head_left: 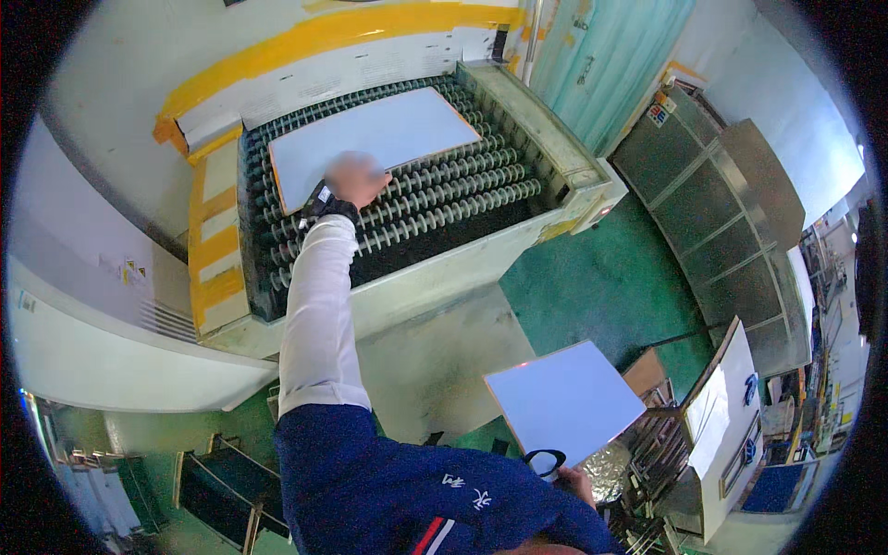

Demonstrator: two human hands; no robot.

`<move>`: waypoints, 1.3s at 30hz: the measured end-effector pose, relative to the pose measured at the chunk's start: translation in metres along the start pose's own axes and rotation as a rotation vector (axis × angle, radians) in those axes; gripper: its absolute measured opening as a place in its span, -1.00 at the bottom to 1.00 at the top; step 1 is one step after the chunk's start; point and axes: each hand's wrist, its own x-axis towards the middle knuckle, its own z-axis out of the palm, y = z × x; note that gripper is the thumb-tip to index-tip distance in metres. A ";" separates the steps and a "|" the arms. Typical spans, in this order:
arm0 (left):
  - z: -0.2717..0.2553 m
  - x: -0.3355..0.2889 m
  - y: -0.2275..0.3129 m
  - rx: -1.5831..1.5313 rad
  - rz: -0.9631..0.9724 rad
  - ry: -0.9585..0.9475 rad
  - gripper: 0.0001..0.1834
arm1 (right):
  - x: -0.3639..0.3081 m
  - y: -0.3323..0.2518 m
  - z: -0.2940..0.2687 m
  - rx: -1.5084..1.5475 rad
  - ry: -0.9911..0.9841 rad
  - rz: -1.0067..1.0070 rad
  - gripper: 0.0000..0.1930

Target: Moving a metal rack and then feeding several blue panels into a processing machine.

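Note:
My left arm, in a white sleeve, reaches over a roller conveyor (444,208). My left hand (356,178), with a black device strapped at the wrist, is at the near edge of a flat pale panel (370,129) with thin orange edges. The hand is blurred, so its grip does not show. Several rows of disc rollers carry the panel. At the lower right, my right hand (579,485) is closed on the lower edge of a second pale panel (566,398), held off to my side. A black loop (546,461) shows beside that hand.
The conveyor's pale frame (555,176) surrounds the rollers, and a yellow-taped housing (305,46) stands behind. Large grey panels (712,203) lean at right. Racks with metal pieces (661,444) stand near my right hand. Dark racked panels (227,486) are at lower left, on green floor (610,277).

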 end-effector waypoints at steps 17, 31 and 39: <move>-0.041 -0.238 -0.001 -0.747 0.394 0.626 -0.69 | -0.010 -0.234 0.169 0.009 -0.528 -0.424 -0.70; 0.188 -0.628 -0.038 -1.087 -1.002 0.313 -0.69 | 0.097 -0.325 0.350 0.004 -0.952 -0.323 -0.78; 0.246 -0.681 0.039 -1.224 -1.195 -0.115 -0.60 | 0.098 -0.363 0.407 -0.068 -1.107 -0.244 -0.74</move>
